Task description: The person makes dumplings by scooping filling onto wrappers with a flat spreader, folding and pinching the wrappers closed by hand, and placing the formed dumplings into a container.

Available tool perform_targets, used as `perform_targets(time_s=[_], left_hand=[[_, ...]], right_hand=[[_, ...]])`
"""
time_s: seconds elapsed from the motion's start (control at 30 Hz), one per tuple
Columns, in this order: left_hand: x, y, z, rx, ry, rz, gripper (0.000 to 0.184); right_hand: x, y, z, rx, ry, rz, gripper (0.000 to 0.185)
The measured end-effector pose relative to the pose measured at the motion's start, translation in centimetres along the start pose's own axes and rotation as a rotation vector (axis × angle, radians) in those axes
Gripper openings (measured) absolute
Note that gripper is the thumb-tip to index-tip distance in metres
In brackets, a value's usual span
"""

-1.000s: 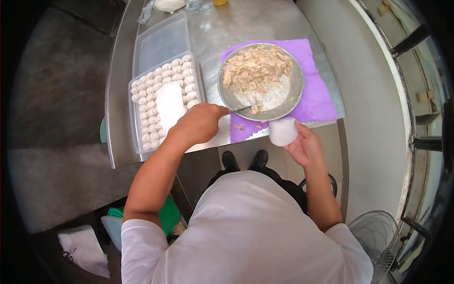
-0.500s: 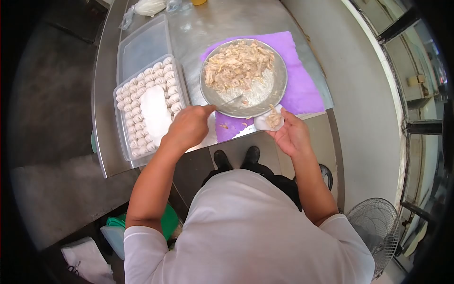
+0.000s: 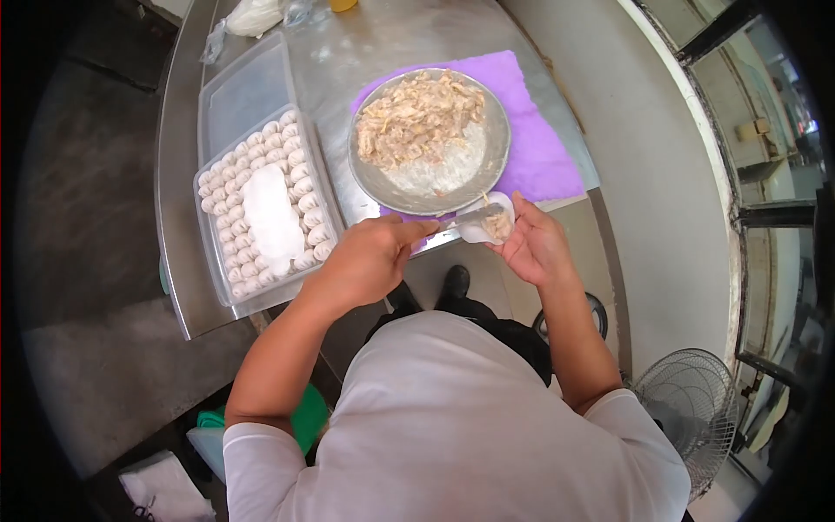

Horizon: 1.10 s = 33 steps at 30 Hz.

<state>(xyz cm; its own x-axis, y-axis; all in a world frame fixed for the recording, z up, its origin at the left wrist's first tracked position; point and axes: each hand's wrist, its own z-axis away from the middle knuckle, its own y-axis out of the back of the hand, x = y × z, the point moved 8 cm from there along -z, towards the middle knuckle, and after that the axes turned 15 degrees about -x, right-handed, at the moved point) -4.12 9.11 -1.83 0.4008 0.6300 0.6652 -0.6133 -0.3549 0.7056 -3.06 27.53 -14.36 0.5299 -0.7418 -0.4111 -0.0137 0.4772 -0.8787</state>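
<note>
My left hand (image 3: 364, 259) is closed round the handle of a flat metal spreader (image 3: 468, 217). The spreader's blade lies over a white round dough wrapper (image 3: 473, 232), against a small heap of pale filling (image 3: 497, 226). Held in the cupped fingers of my right hand (image 3: 537, 245), the wrapper is just off the near edge of a round metal bowl (image 3: 504, 165). Chunky pale filling (image 3: 422, 117) covers the far part of the bowl; a thin smear coats its near part.
A purple cloth (image 3: 544, 157) lies under the bowl on the steel table (image 3: 348, 52). To the left, a clear plastic box (image 3: 211, 261) holds rows of pleated dumplings (image 3: 248, 161) and a white sheet-like piece (image 3: 271, 217). A wire-caged fan (image 3: 687, 391) stands at right.
My left hand has moved right, bringing the spreader from the bowl onto the wrapper. My right hand stays nearly in place. The view has shifted slightly.
</note>
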Motion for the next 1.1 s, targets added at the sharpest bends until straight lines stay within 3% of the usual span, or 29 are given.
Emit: perform_targets(time_s=[0.1,0.2,0.37,0.57,0.63,1.1], left_hand=[[0.4,0.9,0.7,-0.061,0.117,-0.122,0.044],[2.7,1.1,1.3,-0.014,0.029,-0.21,0.047],[3.7,1.4,1.3,-0.053,0.119,-0.353,0.052],[2.7,0.9,1.2,-0.022,0.096,-0.295,0.045],[2.4,1.8,1.9,-0.038,0.107,-0.076,0.044],[0.9,2.1,3.2,0.057,0.113,0.03,0.044]], right_hand=[[0.1,0.5,0.3,0.024,0.02,-0.065,0.045],[0.1,0.6,0.6,0.058,0.01,-0.073,0.046],[-0.2,-0.4,0.3,-0.003,0.031,-0.031,0.048],[-0.1,-1.1,0.1,-0.036,0.015,0.0,0.049],[-0.1,-0.7,0.3,-0.026,0.025,-0.028,0.049],[-0.6,-0.8,-0.1,-0.043,0.04,-0.016,0.049]])
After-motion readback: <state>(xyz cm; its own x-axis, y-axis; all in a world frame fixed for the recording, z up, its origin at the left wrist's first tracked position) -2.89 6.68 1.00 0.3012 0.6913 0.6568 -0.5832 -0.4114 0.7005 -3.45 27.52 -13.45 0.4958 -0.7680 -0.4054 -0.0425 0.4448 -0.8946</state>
